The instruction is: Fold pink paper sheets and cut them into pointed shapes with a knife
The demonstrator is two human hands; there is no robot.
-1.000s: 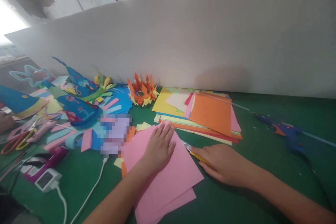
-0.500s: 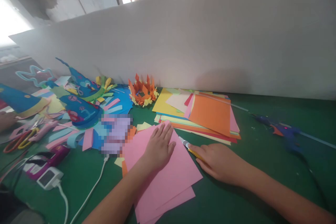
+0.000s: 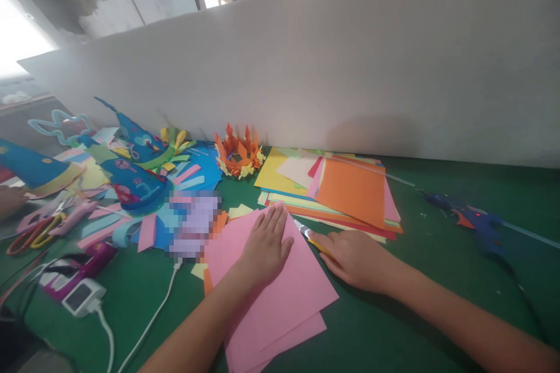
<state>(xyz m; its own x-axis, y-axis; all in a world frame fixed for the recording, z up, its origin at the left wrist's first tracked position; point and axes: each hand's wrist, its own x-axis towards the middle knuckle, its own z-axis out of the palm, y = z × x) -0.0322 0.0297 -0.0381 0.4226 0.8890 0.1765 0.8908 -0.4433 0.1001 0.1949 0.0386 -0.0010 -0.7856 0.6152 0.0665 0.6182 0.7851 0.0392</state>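
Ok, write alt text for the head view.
A left hand lies flat on pink paper; the right hand holds a yellow-handled cutter beside the paper's edge. Behind are an orange crown and stacked coloured sheets.

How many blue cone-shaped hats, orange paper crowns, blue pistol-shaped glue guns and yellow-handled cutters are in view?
Blue cone-shaped hats: 3
Orange paper crown: 1
Blue pistol-shaped glue gun: 1
Yellow-handled cutter, in the right hand: 1
Total: 6
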